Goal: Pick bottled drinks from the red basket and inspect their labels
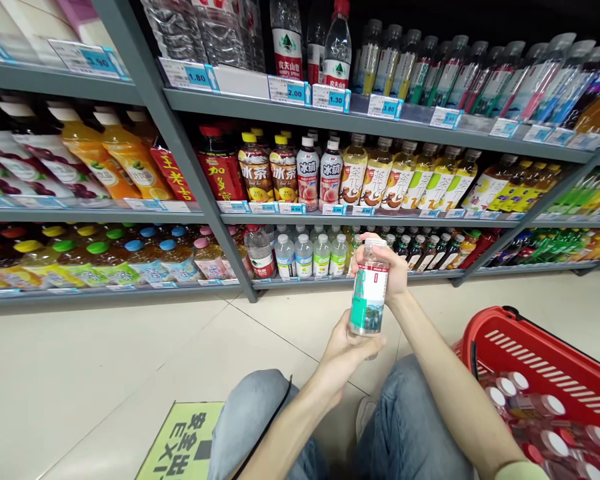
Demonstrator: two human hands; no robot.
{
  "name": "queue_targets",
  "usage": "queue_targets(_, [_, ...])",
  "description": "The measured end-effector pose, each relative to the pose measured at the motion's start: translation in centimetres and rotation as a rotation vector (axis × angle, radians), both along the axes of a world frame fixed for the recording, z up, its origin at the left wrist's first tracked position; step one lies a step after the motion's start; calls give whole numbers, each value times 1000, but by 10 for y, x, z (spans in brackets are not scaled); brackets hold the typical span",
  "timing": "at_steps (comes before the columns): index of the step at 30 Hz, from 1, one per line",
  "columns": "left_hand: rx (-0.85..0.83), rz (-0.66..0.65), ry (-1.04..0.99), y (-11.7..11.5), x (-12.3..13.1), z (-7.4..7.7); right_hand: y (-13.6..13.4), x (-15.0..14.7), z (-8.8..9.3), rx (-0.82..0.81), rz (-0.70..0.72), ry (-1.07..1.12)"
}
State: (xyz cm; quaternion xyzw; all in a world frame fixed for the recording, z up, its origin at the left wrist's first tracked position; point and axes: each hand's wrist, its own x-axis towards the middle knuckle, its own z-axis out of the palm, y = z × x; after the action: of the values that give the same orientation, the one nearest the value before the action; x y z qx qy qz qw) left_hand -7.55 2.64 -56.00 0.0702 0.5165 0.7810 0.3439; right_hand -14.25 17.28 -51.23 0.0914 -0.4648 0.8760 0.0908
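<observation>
A clear drink bottle (370,297) with a white, green and red label stands nearly upright between my two hands, above the floor in front of my knees. My left hand (349,347) is closed round its lower end, the thumb lying across the base. Higher up, my right hand (396,270) grips the neck and upper side, fingers curled behind the pale cap. Part of the right fingers is hidden behind the bottle. Behind the hands, the bottom shelf holds a row of blue- and green-labelled bottles (303,257) and dark bottles (433,253).
A red shopping basket (545,353) at the right holds several capped bottles (540,403). Grey shelving (185,153) full of drinks spans the view, with price tags along its edges. Similar bottles (447,73) stand on the upper shelf. A green floor sign (180,440) lies beside my left knee.
</observation>
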Motion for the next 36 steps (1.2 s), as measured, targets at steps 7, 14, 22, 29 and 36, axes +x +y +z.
queue_targets(7, [4, 13, -17, 3, -1, -13, -3, 3, 2, 42, -18, 7])
queue_targets(14, [-11, 264, 95, 2, -2, -6, -2, -1, 3, -9, -248, -17])
queue_targets(22, [66, 123, -76, 8, 4, -7, 6, -6, -5, 117, 0, -60])
queue_targets(29, [122, 18, -224, 10, 12, -11, 5, -4, -8, 106, 130, -3])
queue_targets(36, [106, -56, -243, 6, 8, -12, -2, 0, -8, 199, 29, 51])
